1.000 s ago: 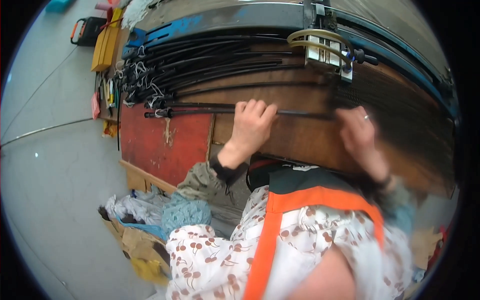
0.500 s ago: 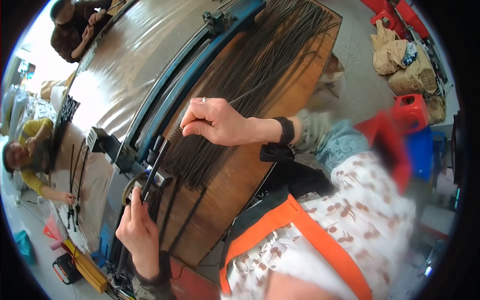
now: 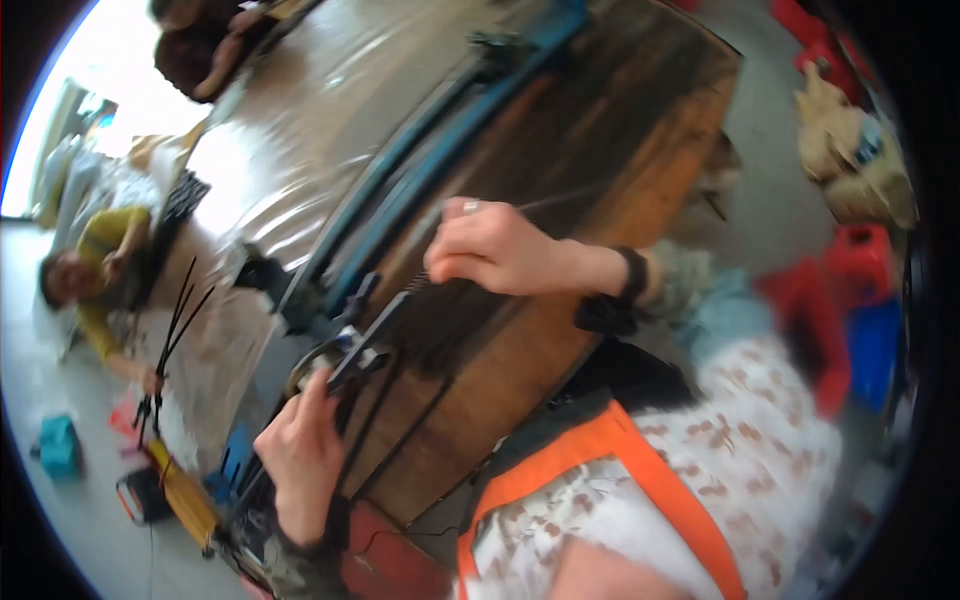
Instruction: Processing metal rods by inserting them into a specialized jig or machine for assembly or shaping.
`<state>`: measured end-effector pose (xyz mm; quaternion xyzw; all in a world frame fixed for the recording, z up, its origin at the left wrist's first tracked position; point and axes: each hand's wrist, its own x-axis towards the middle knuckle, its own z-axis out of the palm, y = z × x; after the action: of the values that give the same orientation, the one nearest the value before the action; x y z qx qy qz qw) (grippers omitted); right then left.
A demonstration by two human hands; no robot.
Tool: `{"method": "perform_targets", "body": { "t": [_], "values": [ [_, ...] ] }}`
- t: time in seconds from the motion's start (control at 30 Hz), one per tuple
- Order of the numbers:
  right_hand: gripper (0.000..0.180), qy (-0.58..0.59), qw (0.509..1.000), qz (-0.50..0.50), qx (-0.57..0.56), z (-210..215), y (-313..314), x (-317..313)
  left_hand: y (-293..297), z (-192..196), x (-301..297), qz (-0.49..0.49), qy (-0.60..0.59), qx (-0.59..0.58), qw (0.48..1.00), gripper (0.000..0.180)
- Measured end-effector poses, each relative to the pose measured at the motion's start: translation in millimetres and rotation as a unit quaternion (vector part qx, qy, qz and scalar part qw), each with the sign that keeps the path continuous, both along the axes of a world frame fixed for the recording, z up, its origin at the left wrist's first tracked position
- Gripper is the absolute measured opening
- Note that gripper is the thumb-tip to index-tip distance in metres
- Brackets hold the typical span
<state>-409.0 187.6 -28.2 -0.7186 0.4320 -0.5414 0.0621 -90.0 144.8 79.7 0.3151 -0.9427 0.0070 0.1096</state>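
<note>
Pinching the coiled spring point(image 3: 417, 284) with the right hand point(image 3: 488, 250); gripping the black tube point(image 3: 374, 336), near nine o'clock, with the left hand point(image 3: 303, 445), aiming toward one o'clock. Might kink the spring if pushed off-axis, lose hold through a loose pinch, or snag on dark strands point(image 3: 570, 165) across the counter point(image 3: 505, 385).

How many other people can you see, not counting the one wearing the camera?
2: a person in yellow at the left, and a person in dark clothes at the upper left, partly cut off by the picture's edge. Others may be hidden.
</note>
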Motion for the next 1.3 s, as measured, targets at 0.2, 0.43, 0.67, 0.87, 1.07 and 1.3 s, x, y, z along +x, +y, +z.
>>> {"method": "perform_targets", "body": {
  "t": [0.2,0.43,0.67,0.87,1.07,1.3],
  "values": [
    [0.019,0.026,0.996,-0.009,-0.083,23.0,9.1,20.3,-5.3,2.6,-6.1,-0.008,-0.006,0.017,1.0,0.025],
    [0.035,0.101,0.989,-0.065,-0.09,11.2,-0.4,9.5,-18.2,3.1,4.5,-0.028,-0.004,-0.128,0.991,0.022],
    [0.026,0.16,0.975,-0.106,-0.109,20.4,-18.2,0.0,-33.2,6.9,11.8,-0.007,0.048,-0.111,0.993,0.026],
    [0.026,0.21,0.95,-0.211,-0.095,1.6,-43.1,-12.6,-45.8,24.4,59.5,0.049,0.07,-0.147,0.985,0.023],
    [0.027,0.048,0.987,-0.07,0.133,-13.9,-99.2,4.8,-64.9,61.5,126.1,0.223,0.123,-0.212,0.944,0.018],
    [0.026,0.052,0.975,0.21,0.05,30.2,-192.3,133.0,-50.1,38.0,164.4,0.243,0.18,-0.183,0.936,0.021]
  ]
}}
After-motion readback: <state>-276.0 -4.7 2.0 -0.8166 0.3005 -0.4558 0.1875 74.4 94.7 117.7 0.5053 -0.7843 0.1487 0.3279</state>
